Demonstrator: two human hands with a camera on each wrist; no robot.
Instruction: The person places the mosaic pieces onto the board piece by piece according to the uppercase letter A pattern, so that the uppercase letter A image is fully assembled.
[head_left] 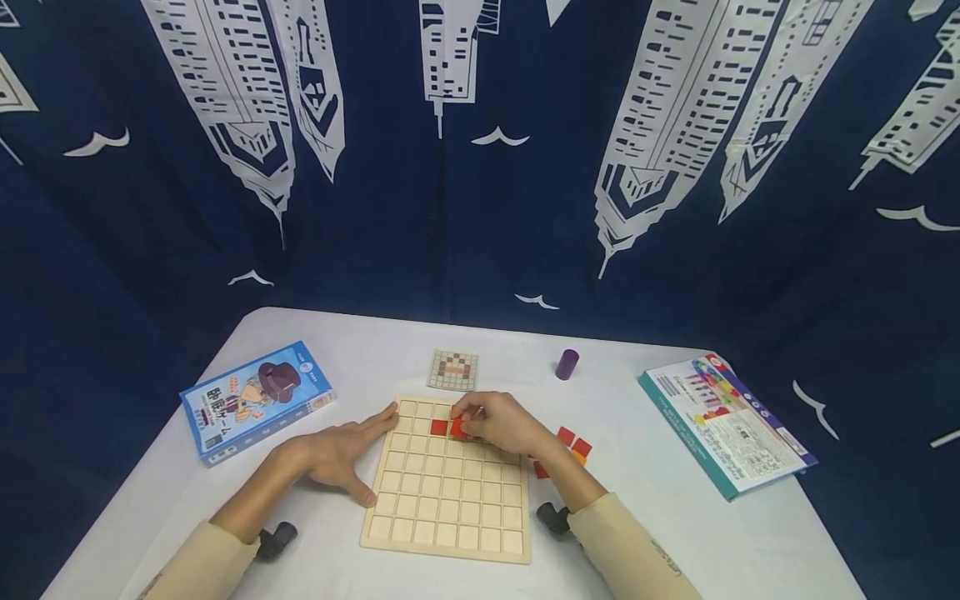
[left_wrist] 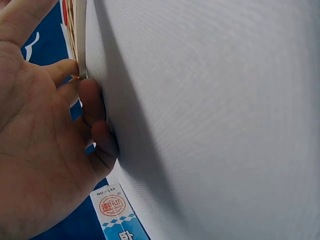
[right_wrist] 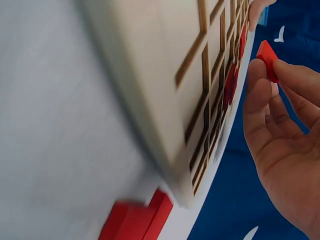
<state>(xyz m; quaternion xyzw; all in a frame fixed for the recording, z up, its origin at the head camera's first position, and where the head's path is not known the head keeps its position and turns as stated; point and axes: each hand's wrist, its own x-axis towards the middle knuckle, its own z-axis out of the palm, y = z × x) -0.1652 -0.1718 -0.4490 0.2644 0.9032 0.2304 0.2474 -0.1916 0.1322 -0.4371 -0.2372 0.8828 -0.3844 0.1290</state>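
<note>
Right hand (head_left: 498,421) pinches red tile (right_wrist: 268,61) near far edge of wooden grid board (head_left: 447,505); left hand (head_left: 337,457), fingers spread, touches left edge. Risk: tilted release leaves tile askew.

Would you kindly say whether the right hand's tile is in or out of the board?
Out: the right hand pinches the red tile clear of the board.

The board (head_left: 450,487) has a box (head_left: 258,400) to its left, a card (head_left: 453,370) behind, a tube (head_left: 567,364) behind-right, and loose tiles (head_left: 566,437) and a package (head_left: 727,425) rightward.
</note>
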